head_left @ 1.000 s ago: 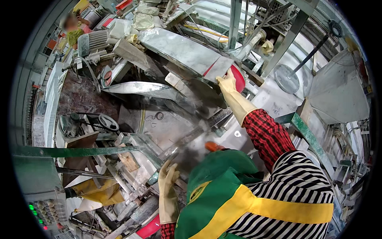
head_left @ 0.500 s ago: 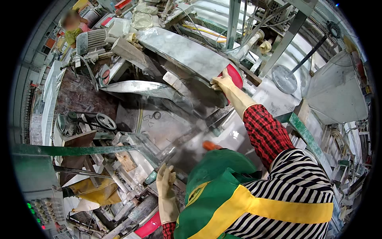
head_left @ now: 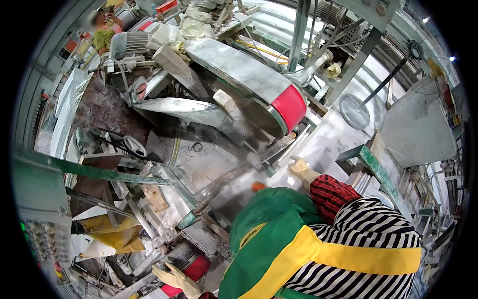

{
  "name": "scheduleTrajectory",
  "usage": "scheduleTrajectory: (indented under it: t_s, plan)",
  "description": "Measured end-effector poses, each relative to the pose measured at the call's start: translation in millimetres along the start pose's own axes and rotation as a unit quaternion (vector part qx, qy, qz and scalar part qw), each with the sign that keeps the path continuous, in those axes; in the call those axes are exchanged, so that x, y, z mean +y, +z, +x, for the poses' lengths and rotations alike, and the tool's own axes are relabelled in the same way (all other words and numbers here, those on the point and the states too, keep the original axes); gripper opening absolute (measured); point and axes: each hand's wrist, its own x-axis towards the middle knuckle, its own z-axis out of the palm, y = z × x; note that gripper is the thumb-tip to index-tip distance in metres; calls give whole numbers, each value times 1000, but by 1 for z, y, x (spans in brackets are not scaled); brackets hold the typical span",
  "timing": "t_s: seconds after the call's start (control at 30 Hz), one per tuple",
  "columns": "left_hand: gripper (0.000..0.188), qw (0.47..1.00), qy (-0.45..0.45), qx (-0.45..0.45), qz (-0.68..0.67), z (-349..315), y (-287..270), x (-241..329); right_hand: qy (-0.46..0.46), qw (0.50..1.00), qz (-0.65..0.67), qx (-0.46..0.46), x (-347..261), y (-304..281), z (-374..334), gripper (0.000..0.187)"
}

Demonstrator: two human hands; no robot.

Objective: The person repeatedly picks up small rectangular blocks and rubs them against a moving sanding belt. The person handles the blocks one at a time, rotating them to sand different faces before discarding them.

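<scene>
Belt (head_left: 244, 70), one, mounted, in the upper middle of the view, running aslant from upper left to lower right

Surface: long grey top, dusty and faintly mottled, with a bright red band (head_left: 290, 106) across its right end. The band has a clean straight edge against the grey and wraps down over the rounded end; the underside is dark. Overall finish smooth; wear cannot be judged

Right hand (head_left: 302, 172), one, cream glove: fingers extended and loosely open, nothing seen in the grasp, near the rounded end and apart from it, above a pale surface (head_left: 326, 142)

Left hand (head_left: 175, 280), one, cream glove: fingers open and spread, holding nothing visible, at the lower left beside a red drum (head_left: 196, 267); contact with it cannot be told

Adjoining: curved metal guard (head_left: 184, 106) below the belt; pale block (head_left: 226, 104) between the two; green bracket (head_left: 371, 169) right of the right hand

Handling note, by judgement: the rounded end seems best met with a flat, relaxed palm, fingertips clear of the belt's edge and the gap beneath; loose glove fingers and cuffs are a likely snag, so a light touch and an even stance would serve well
</scene>
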Motion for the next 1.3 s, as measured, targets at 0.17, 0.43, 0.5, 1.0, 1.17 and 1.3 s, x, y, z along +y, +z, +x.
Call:
scheduleTrajectory:
  t_s: [0.17,0.43,0.5,1.0,1.17,1.3]
  plan:
    - [64,984,-36,-62,165,-44,-10,13,73,984,30,-161,25,3,12,55]
    - [59,993,-44,43,104,-38,-24,35,-16,946,111,-305,-29,37,47,56]
    - [62,996,-51,33,64,-38,-29,33,-34,945,61,-320,-51,49,45,56]
    - [85,911,-390,116,-61,19,-77,-79,-416,849,-214,-247,-86,56,67,45]
    - [91,869,-492,31,-46,32,-76,-101,-179,936,-119,-280,-82,36,96,50]
    - [76,878,-471,82,28,30,-38,-95,-1,957,32,-288,-80,14,128,61]
